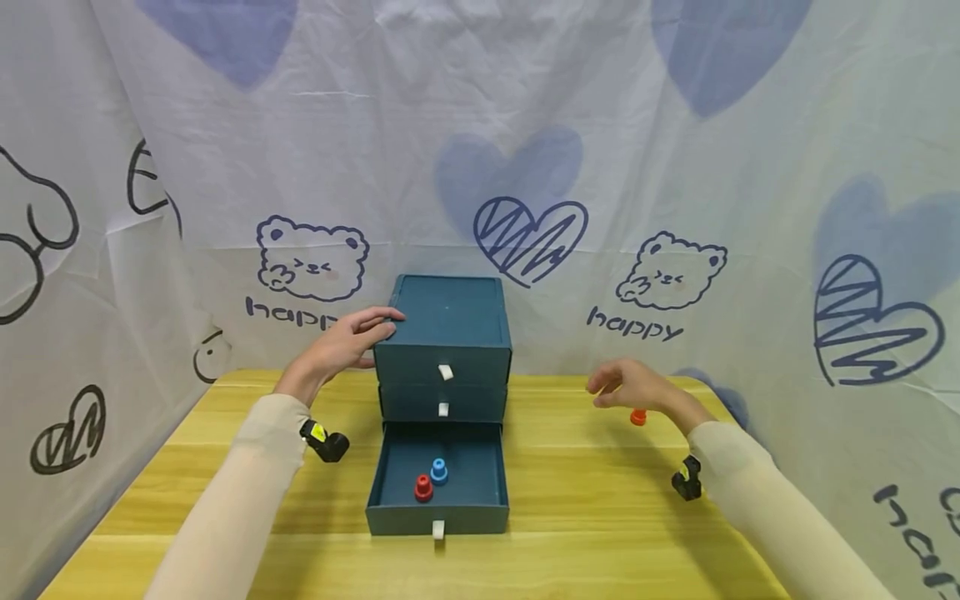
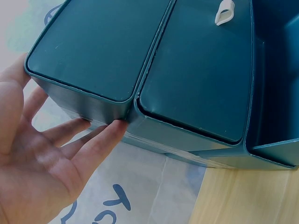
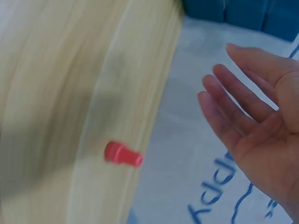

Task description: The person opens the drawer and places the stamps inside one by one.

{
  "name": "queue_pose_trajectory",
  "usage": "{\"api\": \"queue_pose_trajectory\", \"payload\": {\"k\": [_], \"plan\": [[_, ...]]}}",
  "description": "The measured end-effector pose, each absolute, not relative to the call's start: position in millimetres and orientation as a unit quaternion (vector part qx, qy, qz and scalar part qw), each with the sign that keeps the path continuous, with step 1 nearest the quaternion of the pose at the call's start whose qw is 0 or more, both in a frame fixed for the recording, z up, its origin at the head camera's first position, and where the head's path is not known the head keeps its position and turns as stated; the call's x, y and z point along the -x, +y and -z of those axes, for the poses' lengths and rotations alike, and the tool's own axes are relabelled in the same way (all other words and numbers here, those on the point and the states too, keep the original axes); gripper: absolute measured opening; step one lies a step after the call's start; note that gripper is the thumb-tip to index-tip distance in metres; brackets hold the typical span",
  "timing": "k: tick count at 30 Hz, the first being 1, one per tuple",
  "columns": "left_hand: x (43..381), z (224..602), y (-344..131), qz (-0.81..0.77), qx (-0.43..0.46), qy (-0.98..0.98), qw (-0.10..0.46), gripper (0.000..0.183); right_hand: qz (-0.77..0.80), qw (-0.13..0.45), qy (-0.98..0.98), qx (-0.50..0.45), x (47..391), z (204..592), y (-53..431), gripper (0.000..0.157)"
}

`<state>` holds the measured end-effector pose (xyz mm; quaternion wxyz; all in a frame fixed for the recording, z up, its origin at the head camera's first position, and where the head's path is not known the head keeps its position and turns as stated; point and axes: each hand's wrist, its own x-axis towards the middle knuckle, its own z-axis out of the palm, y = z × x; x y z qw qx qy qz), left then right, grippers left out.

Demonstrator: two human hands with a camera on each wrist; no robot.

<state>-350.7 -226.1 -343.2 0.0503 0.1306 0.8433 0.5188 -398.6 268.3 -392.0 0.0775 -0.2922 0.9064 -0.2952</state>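
Note:
My left hand (image 1: 341, 343) rests on the upper left edge of a dark teal drawer cabinet (image 1: 450, 312). In the left wrist view its fingers (image 2: 100, 144) touch the cabinet's side. The bottom drawer (image 1: 438, 518) is pulled out, and a red stepped peg (image 1: 423, 488) and a blue one (image 1: 439, 472) stand in it. Over the right part of the table hovers my right hand (image 1: 626, 385), holding nothing, its fingers loosely bent. Just beyond it on the table stands an orange-red peg (image 1: 638, 417), which also shows in the right wrist view as a red peg (image 3: 122, 154).
The cabinet stands mid-table on a yellow wood-grain tabletop (image 1: 585, 500). Its two upper drawers are closed, with white pull tabs (image 1: 446, 372). A white cloth (image 1: 420, 100) with hearts and bear drawings hangs behind and at both sides.

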Motion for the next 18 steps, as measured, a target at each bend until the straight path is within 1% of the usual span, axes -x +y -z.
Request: {"api": "queue_pose_trajectory", "payload": {"k": [3, 7, 12, 18], "plan": [[349.7, 342.7, -227.0, -0.518, -0.132, 0.844, 0.048, 0.045, 0.303, 0.054, 0.913, 0.266, 403.8, 395.1, 281.0, 0.02], [349.3, 341.9, -227.9, -0.518, -0.13, 0.844, 0.046, 0.044, 0.312, 0.039, 0.914, 0.254, 408.6, 396.7, 294.9, 0.024], [349.5, 341.6, -227.3, -0.521, -0.133, 0.842, 0.049, 0.045, 0.309, 0.04, 0.919, 0.243, 408.7, 399.0, 307.9, 0.026], [350.7, 342.5, -226.7, -0.527, -0.134, 0.837, 0.053, 0.045, 0.293, 0.042, 0.928, 0.228, 408.1, 411.2, 325.3, 0.026]]}}
